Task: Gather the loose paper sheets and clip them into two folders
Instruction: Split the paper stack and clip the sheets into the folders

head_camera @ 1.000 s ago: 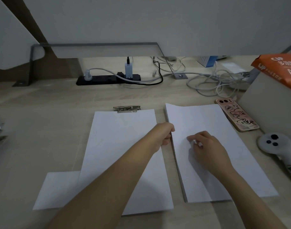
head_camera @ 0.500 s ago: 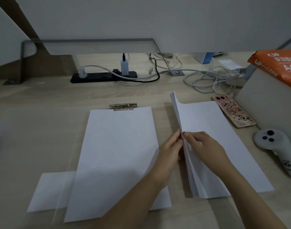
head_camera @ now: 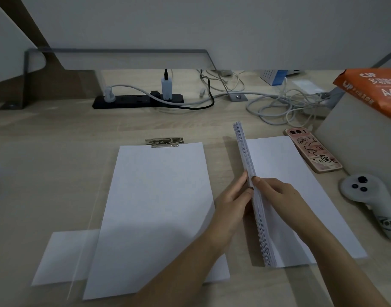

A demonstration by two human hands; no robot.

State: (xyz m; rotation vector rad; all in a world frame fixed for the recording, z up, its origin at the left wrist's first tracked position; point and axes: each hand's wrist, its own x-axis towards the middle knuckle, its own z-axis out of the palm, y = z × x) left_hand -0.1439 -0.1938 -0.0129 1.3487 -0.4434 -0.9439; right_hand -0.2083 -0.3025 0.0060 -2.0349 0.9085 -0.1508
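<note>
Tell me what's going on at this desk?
A person holds a paper stack tipped up on its long edge, with the left hand and right hand pinching it from either side. More sheets lie flat to its right. To the left, paper lies on a clear folder with a metal clip at its top.
</note>
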